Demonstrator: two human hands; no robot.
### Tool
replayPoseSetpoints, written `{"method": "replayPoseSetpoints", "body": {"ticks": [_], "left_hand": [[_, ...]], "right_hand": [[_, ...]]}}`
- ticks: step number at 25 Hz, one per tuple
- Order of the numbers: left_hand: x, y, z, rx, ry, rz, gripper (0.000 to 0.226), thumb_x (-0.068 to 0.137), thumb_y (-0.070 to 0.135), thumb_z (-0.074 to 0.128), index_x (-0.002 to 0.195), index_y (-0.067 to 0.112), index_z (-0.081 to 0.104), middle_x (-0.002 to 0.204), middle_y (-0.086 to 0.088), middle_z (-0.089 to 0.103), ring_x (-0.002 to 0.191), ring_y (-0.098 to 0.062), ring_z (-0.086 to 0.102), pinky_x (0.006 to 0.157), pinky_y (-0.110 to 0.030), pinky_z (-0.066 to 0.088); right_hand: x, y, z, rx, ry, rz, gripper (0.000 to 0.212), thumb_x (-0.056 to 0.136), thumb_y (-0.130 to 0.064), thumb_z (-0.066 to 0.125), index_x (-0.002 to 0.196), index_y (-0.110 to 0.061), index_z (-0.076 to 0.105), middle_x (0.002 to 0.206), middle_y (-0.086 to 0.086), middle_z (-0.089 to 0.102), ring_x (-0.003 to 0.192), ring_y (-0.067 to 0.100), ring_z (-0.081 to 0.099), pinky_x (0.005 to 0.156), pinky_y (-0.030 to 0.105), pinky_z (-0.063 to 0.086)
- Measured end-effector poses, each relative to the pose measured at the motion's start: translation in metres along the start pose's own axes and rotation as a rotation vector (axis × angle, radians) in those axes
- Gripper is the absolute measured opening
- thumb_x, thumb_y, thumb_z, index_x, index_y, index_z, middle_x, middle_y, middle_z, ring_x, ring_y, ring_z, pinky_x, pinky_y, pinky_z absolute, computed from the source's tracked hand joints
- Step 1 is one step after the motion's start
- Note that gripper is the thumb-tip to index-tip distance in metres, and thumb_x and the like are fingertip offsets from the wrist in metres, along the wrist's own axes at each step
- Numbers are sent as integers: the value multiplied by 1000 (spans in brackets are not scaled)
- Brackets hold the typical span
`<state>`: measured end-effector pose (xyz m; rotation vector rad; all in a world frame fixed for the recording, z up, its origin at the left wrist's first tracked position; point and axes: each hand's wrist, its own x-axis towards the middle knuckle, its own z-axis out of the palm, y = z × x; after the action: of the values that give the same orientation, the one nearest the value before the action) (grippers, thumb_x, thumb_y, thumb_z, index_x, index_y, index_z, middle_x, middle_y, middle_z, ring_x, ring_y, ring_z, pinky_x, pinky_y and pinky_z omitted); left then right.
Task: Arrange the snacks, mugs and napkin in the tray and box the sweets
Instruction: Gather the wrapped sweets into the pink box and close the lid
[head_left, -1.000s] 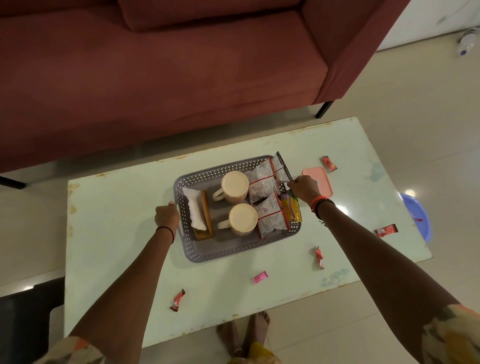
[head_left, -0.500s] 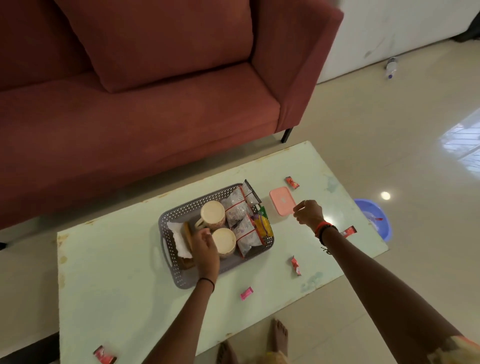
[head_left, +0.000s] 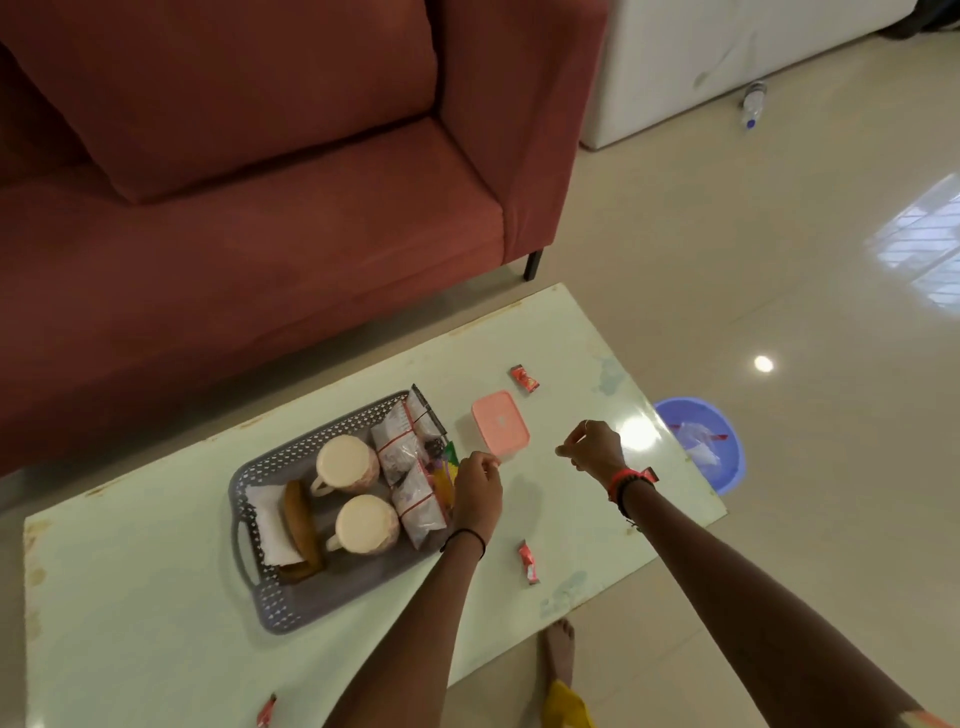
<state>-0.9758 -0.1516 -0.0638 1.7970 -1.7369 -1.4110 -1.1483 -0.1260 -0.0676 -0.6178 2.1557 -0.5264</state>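
Note:
A grey perforated tray (head_left: 270, 603) lies on the pale green table (head_left: 130, 597). It holds two cream mugs (head_left: 340, 462) (head_left: 366, 522), a white napkin (head_left: 267, 519) in a brown holder (head_left: 300, 525), clear snack packets (head_left: 400, 447) and a yellow packet (head_left: 445, 470). A closed pink box (head_left: 500, 423) stands just right of the tray. My left hand (head_left: 478, 488) hovers between tray and box, its curled fingertips at the box's near left corner. My right hand (head_left: 592, 449) hangs right of the box, fingers pinched together with nothing seen in them. Red sweets (head_left: 524, 378) (head_left: 528, 561) (head_left: 266, 717) lie loose.
A red sofa (head_left: 260, 234) runs along the table's far side. On the floor past the table's right end sits a blue basin (head_left: 727, 441). A bottle (head_left: 752, 104) lies by the white wall unit. My bare foot (head_left: 561, 649) shows at the near edge.
My left hand went from the tray's left handle across the mugs to the pink box's corner. My right hand left the snack packets and now hangs right of the box.

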Motion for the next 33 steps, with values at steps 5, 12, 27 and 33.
{"method": "replayPoseSetpoints", "body": {"ticks": [5, 12, 27, 33], "left_hand": [[49, 13, 43, 89, 78, 34, 27, 91, -2, 47, 117, 1, 52, 127, -20, 46, 118, -33, 50, 96, -34, 43], [80, 1, 67, 204, 57, -135, 91, 79, 15, 71, 145, -2, 11, 152, -19, 19, 137, -35, 28, 110, -40, 31], [91, -14, 66, 429, 17, -18, 78, 87, 25, 62, 146, 4, 16, 155, -11, 16, 138, -27, 30, 106, -35, 40], [93, -11, 66, 470, -8, -27, 76, 88, 24, 59, 146, 3, 15, 156, -11, 13, 139, -27, 28, 105, -34, 40]], "right_hand": [[56, 6, 10, 6, -47, -93, 17, 81, -1, 61, 67, -11, 57, 78, 12, 63, 67, 21, 56, 63, 28, 48], [109, -22, 39, -111, -114, -302, 32, 86, -6, 64, 117, 0, 61, 121, 17, 60, 105, 28, 60, 85, 22, 43], [131, -56, 74, -586, -134, -498, 25, 82, -2, 67, 105, 4, 59, 123, 22, 53, 106, 32, 56, 88, 34, 48], [143, -74, 63, -680, -260, -420, 50, 73, -14, 80, 112, 7, 58, 120, 24, 57, 112, 35, 56, 93, 45, 51]]}}
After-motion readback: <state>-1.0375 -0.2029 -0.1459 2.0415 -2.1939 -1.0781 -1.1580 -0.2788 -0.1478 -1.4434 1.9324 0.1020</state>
